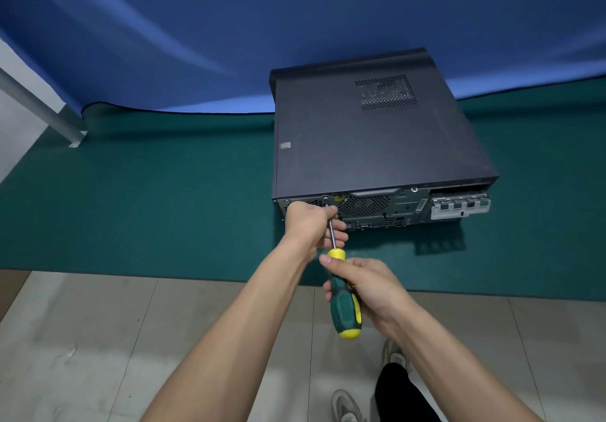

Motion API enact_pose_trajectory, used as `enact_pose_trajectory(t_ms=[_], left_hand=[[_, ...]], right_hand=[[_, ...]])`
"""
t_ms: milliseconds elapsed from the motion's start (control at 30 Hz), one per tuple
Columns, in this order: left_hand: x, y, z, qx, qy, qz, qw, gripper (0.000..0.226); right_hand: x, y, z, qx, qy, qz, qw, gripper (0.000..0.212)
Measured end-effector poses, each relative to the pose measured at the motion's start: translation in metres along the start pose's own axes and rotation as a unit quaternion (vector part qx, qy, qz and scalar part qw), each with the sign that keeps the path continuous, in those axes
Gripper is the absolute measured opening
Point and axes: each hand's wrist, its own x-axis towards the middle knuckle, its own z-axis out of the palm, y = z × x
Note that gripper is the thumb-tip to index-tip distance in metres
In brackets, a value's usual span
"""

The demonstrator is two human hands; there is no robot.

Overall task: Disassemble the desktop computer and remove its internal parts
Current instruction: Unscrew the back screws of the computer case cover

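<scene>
Desktop computer lies flat on the green mat, right of centre in the frame, rear panel facing the person. Right hand clenches the green-and-yellow screwdriver handle; its tip meets a screw at the panel's upper left. Left hand curls around the metal shaft beside the panel.

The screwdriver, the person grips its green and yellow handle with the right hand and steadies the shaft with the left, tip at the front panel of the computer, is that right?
Not quite. The head view shows the screwdriver tip at the rear panel of the computer, among the fan grille and ports, not the front. The rest holds: the right hand grips the green and yellow handle, and the left hand steadies the shaft.
</scene>
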Motion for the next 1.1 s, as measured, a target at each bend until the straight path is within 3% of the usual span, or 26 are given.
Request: enact_pose_trajectory(t_ms=[167,367,433,500,567,633,733,833,900,1000,1100], left_hand=[[0.002,-0.006,0.011,-0.09,0.006,-0.01,0.996,0.024],[0.012,-0.003,0.015,-0.187,0.068,-0.007,0.98,0.01],[0.015,-0.009,0.019,-0.161,0.106,0.022,0.981,0.01],[0.016,-0.014,0.021,-0.149,0.135,0.044,0.979,0.011],[0.016,-0.016,0.022,-0.156,0.14,0.052,0.976,0.013],[0.014,-0.015,0.019,-0.151,0.134,0.065,0.977,0.017],[0.008,-0.011,0.013,-0.102,0.113,0.11,0.982,0.017],[-0.003,-0.002,0.011,-0.001,0.075,0.167,0.983,0.013],[-0.012,0.007,0.014,0.126,0.051,0.241,0.961,0.01],[-0.027,0.025,0.025,0.323,0.03,0.375,0.869,0.007],[-0.036,0.048,0.041,0.411,0.028,0.464,0.785,0.017]], right_hand=[[-0.004,-0.004,-0.003,0.103,-0.054,0.038,0.993,0.026],[0.002,0.002,-0.01,-0.091,0.123,-0.045,0.987,0.02],[0.003,-0.002,-0.016,-0.237,0.177,-0.072,0.953,0.023],[0.0,-0.007,-0.023,-0.402,0.212,-0.083,0.887,0.023],[-0.003,-0.014,-0.033,-0.49,0.225,-0.091,0.837,0.019],[-0.005,-0.021,-0.043,-0.527,0.228,-0.095,0.813,0.01],[-0.013,-0.035,-0.056,-0.517,0.22,-0.097,0.821,0.006],[-0.02,-0.054,-0.063,-0.478,0.212,-0.103,0.846,0.03],[-0.025,-0.069,-0.064,-0.445,0.217,-0.133,0.859,0.044],[-0.029,-0.09,-0.068,-0.334,0.219,-0.21,0.892,0.043],[-0.031,-0.112,-0.075,-0.254,0.212,-0.271,0.904,0.032]])
